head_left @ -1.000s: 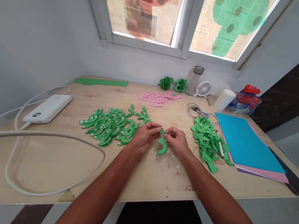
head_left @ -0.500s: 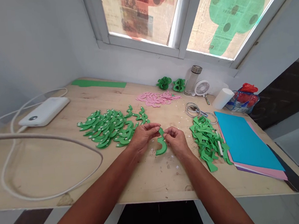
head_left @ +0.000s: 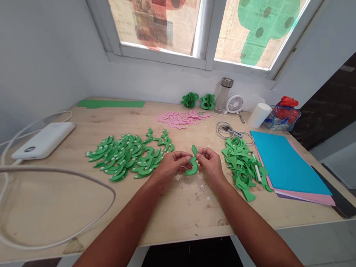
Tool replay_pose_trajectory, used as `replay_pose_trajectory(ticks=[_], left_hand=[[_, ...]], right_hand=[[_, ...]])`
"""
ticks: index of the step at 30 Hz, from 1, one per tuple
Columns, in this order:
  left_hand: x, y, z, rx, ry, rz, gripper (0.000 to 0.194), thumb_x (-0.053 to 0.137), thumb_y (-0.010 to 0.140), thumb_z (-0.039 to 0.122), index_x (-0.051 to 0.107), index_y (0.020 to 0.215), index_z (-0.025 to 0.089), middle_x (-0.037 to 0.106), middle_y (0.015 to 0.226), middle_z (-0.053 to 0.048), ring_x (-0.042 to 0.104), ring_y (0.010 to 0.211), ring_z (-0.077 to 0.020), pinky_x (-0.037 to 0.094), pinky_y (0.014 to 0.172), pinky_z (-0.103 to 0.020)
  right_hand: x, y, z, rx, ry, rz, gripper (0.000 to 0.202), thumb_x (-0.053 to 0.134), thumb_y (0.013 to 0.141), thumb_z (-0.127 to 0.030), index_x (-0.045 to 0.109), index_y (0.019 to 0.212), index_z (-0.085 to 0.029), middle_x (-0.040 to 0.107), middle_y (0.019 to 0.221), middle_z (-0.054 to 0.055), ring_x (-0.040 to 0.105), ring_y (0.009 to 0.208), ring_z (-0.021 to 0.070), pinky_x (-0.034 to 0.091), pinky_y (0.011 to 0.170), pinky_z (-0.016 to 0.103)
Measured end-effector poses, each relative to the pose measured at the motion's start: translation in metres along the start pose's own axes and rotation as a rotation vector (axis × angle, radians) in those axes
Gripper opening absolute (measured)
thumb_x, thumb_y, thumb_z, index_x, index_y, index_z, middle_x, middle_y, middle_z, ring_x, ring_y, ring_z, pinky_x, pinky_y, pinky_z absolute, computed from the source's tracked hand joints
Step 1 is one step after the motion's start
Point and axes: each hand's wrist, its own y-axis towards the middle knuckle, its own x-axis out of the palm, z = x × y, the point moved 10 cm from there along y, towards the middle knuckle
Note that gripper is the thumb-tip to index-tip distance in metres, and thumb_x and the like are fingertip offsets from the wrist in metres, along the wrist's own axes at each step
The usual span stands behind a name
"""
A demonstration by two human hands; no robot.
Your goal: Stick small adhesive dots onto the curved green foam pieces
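Between my two hands is a curved green foam cutout [head_left: 192, 168], held upright over the table near its middle. My left hand [head_left: 176, 162] pinches it from the left with thumb and forefinger. On the other side my right hand [head_left: 209, 160] pinches its upper right edge. To the left lies a spread of similar green curved pieces [head_left: 117, 157], many with small white squares on their ends. A heap of green scraps [head_left: 241, 163] sits right of my right hand, with a white marker pen [head_left: 258, 173] on it.
Pink cutouts [head_left: 183, 119] lie farther back, before two green paper-like balls [head_left: 190, 100]. A glass bottle [head_left: 223, 94], small fan [head_left: 234, 103], tape rings [head_left: 225, 130] and blue sheets [head_left: 288, 165] are at right. A power bank [head_left: 44, 140] and looping white cable [head_left: 109, 202] occupy the left.
The green cutout has been turned in my fingers, its lower curve now higher and closer to my left hand. My fingers have shifted their pinch, and the whole view has moved slightly.
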Motion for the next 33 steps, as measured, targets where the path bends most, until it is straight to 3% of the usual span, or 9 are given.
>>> replay_pose_trajectory(ticks=[8,15,19,33], left_hand=[[-0.004,-0.002,0.007,0.064,0.027,0.071,0.021,0.074,0.058,0.031,0.066,0.069,0.016,0.066,0.056,-0.002,0.061,0.055,-0.0152,0.048,0.057,-0.026],[0.006,-0.005,0.019,0.159,0.031,-0.025,0.032,0.074,0.060,0.033,0.068,0.087,0.017,0.068,0.067,-0.003,0.062,0.062,-0.0155,0.048,0.059,-0.026],[0.013,-0.006,0.023,0.198,0.012,-0.099,0.029,0.075,0.060,0.032,0.068,0.085,0.018,0.068,0.071,-0.003,0.061,0.063,-0.0142,0.048,0.059,-0.025],[0.014,-0.010,0.027,0.240,0.034,-0.074,0.028,0.074,0.063,0.029,0.068,0.087,0.016,0.067,0.066,-0.001,0.061,0.062,-0.0135,0.048,0.063,-0.026]], right_hand=[[0.005,0.000,0.004,0.007,-0.021,-0.056,0.016,0.066,0.063,-0.031,0.060,0.069,-0.018,0.056,0.059,-0.005,0.047,0.051,0.0094,0.035,0.052,0.023],[0.005,-0.001,0.009,0.117,0.142,-0.061,0.019,0.070,0.059,-0.032,0.060,0.067,-0.018,0.056,0.057,-0.004,0.045,0.048,0.0087,0.035,0.049,0.022],[0.010,-0.003,0.014,0.188,0.247,-0.112,0.019,0.072,0.058,-0.031,0.060,0.068,-0.019,0.055,0.057,-0.004,0.046,0.049,0.0090,0.037,0.049,0.023],[0.014,-0.004,0.016,0.216,0.359,-0.141,0.018,0.073,0.060,-0.029,0.062,0.069,-0.018,0.055,0.059,-0.004,0.047,0.052,0.0095,0.040,0.054,0.023]])
